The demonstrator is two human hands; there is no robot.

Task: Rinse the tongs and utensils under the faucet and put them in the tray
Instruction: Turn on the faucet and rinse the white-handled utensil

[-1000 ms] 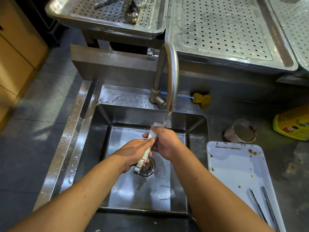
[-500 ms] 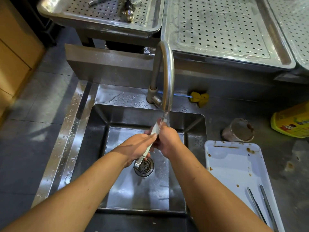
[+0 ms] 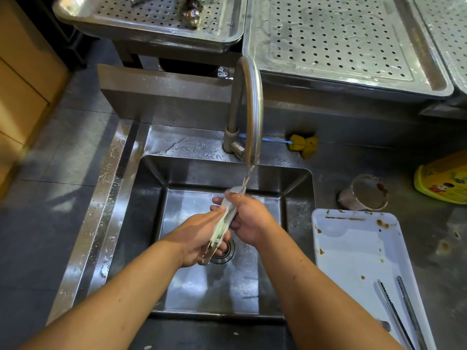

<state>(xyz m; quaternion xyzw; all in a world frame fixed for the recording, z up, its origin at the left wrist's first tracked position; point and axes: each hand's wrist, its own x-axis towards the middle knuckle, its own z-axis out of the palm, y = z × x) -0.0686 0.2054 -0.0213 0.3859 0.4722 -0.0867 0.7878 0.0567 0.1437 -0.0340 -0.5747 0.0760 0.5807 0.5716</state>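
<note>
Over the steel sink [image 3: 141, 223] I hold a pair of metal tongs [image 3: 223, 223] slanted under the running faucet [image 3: 249, 109]. Water falls on the tongs' upper tip. My left hand [image 3: 199, 236] grips the lower handle end near the drain. My right hand [image 3: 249, 218] is curled round the upper part. A second pair of tongs [image 3: 401, 309] lies in the stained white tray [image 3: 353, 248] at the right. A perforated steel tray [image 3: 151, 11] at the back left holds some utensils.
A dirty glass cup [image 3: 364, 193] lies on the counter behind the white tray. A yellow container [image 3: 444, 178] is at the right edge. A yellow-headed brush [image 3: 302, 144] lies behind the faucet. Large perforated steel trays [image 3: 341, 41] fill the back right.
Both hands stay under the stream with the tongs. My right hand has slid a little along the upper part and the tongs' tip shows above it again.
</note>
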